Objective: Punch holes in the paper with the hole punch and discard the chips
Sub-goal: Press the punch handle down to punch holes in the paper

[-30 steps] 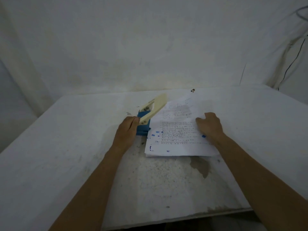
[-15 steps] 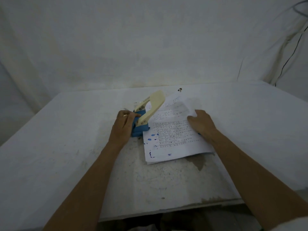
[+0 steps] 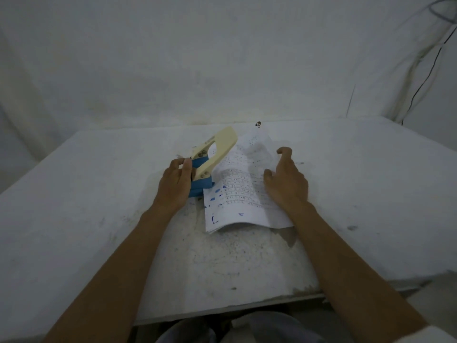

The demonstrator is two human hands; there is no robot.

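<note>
A hole punch [image 3: 210, 159] with a blue base and a raised cream lever stands on the white table [image 3: 99, 206]. My left hand [image 3: 174, 185] holds its blue base from the left side. A printed paper stack [image 3: 237, 194] with blue ink marks lies to the right, its left edge tucked into the punch. The stack is bowed upward. My right hand [image 3: 286, 181] rests on its right side, fingers spread and partly lifted.
A small dark object [image 3: 258, 124] sits on the table beyond the paper's far corner. A white cloth wall rises behind the table. A black cable [image 3: 430, 70] hangs at the right. The table's near edge [image 3: 222, 310] is close to my body.
The paper has turned and bowed up, its left edge pushed further into the punch. My right hand has lifted its fingers. My left hand stays on the base.
</note>
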